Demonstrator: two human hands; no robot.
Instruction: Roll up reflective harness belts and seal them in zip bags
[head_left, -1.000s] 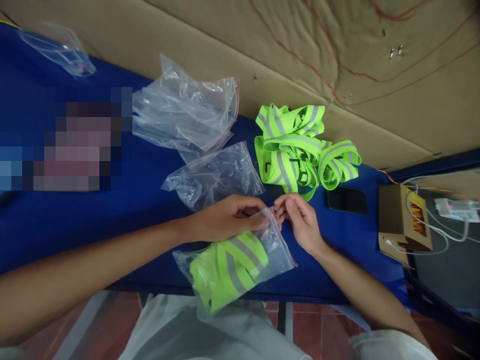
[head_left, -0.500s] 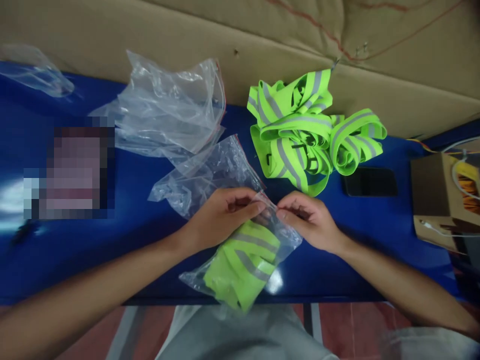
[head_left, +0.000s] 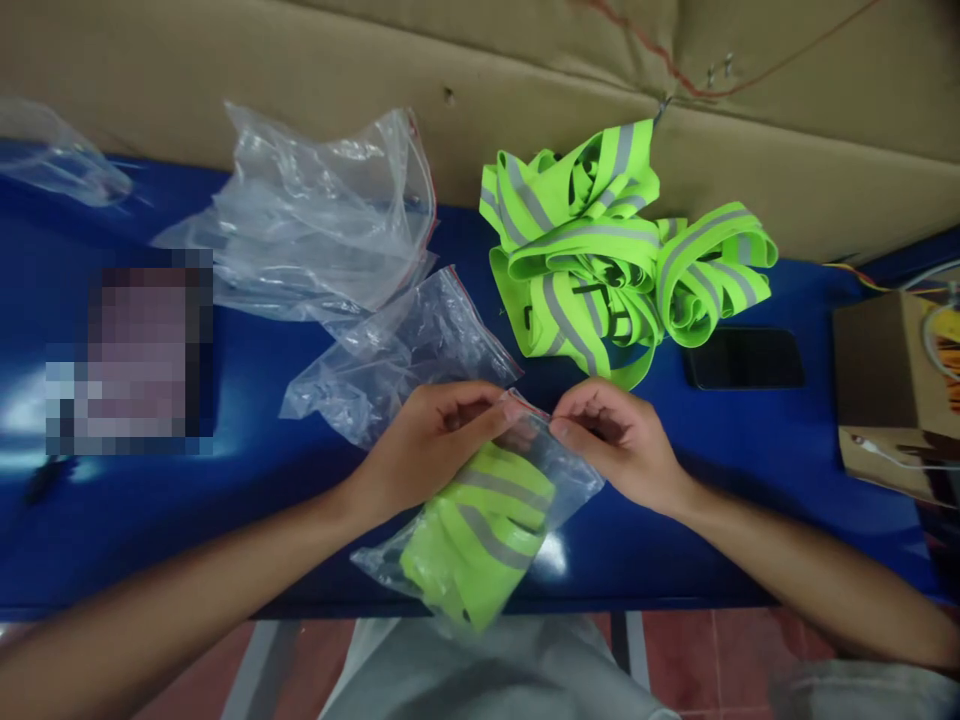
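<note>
A clear zip bag (head_left: 574, 482) with a red seal line hangs between my hands over the table's near edge. Inside it lies a folded neon-yellow reflective strap (head_left: 480, 530) with grey stripes. My left hand (head_left: 442, 435) pinches the bag's top edge between thumb and fingers. At the other end of the same edge, my right hand (head_left: 619, 435) grips with thumb and forefinger. Just behind my left hand rests another clear zip bag (head_left: 405, 350), flat and with nothing visible in it. Beyond my right hand is a heap of neon reflective straps (head_left: 570, 240) with black clips.
More clear bags (head_left: 315, 220) are stacked at the back left. A black phone (head_left: 746, 358) lies right of the straps, near an open cardboard box (head_left: 870, 350) with cables. A blurred-out object (head_left: 139, 350) sits on the blue table (head_left: 255, 400). Brown cardboard (head_left: 360, 70) lines the back.
The view has shifted slightly, so the background things sit a little differently. Both hands keep their pinch on the bag's edge, almost in the same place.
</note>
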